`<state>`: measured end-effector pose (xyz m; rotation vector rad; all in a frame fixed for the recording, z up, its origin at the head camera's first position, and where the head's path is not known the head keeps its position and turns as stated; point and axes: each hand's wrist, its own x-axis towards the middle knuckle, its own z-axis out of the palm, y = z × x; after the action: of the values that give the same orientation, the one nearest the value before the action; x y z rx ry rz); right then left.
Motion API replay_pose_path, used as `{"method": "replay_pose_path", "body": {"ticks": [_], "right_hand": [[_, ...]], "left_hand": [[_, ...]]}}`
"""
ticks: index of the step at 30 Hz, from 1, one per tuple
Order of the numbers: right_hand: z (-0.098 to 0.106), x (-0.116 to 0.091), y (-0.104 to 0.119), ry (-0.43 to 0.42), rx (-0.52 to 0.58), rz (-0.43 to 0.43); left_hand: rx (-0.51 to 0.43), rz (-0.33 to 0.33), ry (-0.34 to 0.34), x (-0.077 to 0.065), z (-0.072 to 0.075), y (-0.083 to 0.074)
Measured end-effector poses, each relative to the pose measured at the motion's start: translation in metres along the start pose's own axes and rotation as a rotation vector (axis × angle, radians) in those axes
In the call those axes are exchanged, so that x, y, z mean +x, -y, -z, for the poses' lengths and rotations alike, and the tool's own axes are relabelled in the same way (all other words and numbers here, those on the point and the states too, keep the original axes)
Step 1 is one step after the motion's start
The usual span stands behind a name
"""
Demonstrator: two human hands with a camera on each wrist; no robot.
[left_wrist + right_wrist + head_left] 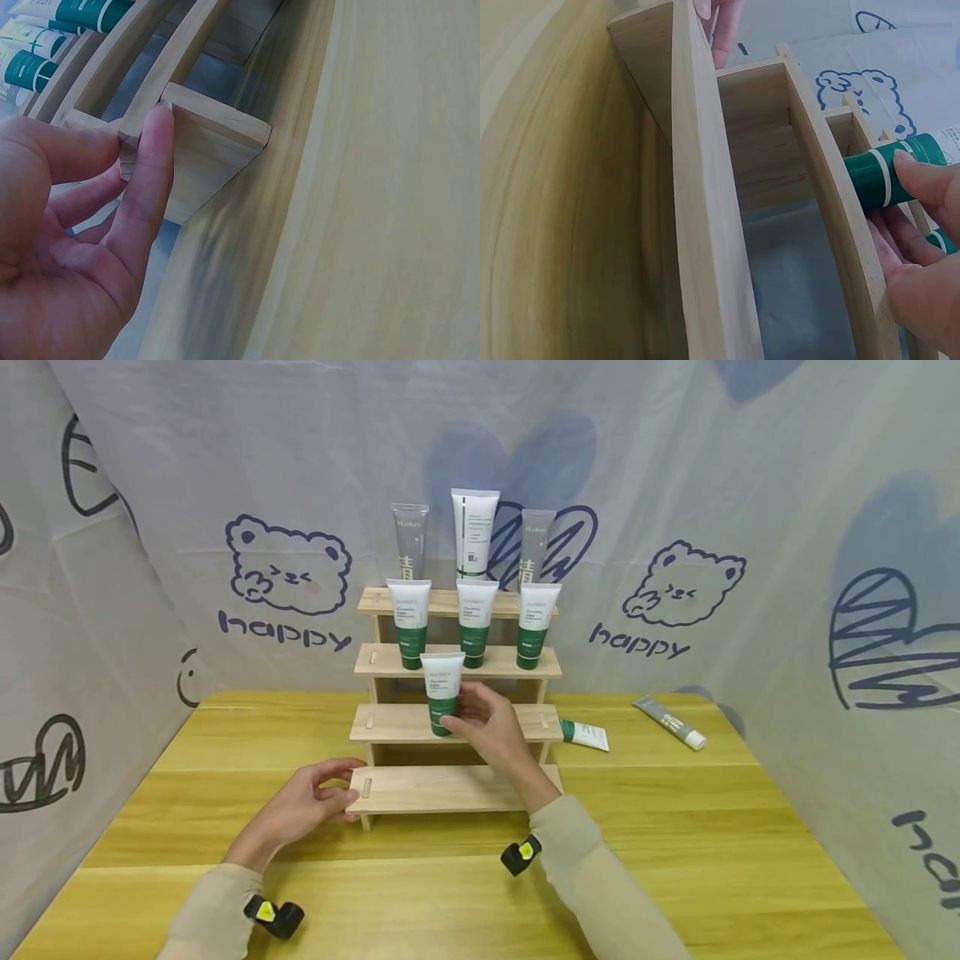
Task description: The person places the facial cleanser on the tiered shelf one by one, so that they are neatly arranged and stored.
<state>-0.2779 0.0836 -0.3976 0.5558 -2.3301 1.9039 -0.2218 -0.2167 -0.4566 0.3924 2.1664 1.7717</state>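
A small white and green squeeze tube (442, 685) stands cap down at the second step from the bottom of a wooden tiered rack (450, 789). My right hand (491, 727) grips it near its green cap, thumb in front and fingers behind, also seen in the right wrist view around the green cap (866, 180). My left hand (318, 793) pinches the left end of the lowest step; in the left wrist view its thumb and fingers hold the corner of that board (180, 67). Three similar tubes (472, 618) stand upright one step higher.
On the top step stand two grey tubes (410, 543) and a larger white tube (474, 531). Right of the rack, a white and green tube (588, 735) and a grey tube (670, 722) lie on the wooden table (675, 843). A printed cloth (300, 460) hangs behind.
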Motion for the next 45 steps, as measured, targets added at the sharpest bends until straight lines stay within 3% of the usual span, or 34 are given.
{"method": "replay_pose_path", "body": {"ticks": [7,12,21,27,36,39,45], "right_hand": [[0.0,-0.001,-0.001,0.003,0.002,0.004],[0.012,-0.004,0.0,0.026,0.06,0.005],[0.058,-0.017,0.016,0.07,0.032,-0.031],[0.102,-0.028,0.022,0.016,-0.046,-0.015],[0.16,-0.033,0.0,-0.181,-0.189,-0.063],[0.172,-0.031,-0.014,-0.196,-0.255,-0.099],[0.185,-0.029,-0.053,-0.152,-0.355,-0.215]], "left_hand": [[0.01,0.009,-0.009,0.0,0.001,-0.001],[0.014,0.005,-0.003,0.001,0.0,0.0],[0.033,0.015,-0.017,-0.001,0.005,0.004],[0.009,0.006,-0.003,0.0,0.004,0.003],[-0.014,-0.008,0.009,0.001,0.002,0.002],[-0.002,-0.009,0.007,0.002,0.002,0.002],[0.015,0.0,0.006,0.002,0.004,0.005]]}}
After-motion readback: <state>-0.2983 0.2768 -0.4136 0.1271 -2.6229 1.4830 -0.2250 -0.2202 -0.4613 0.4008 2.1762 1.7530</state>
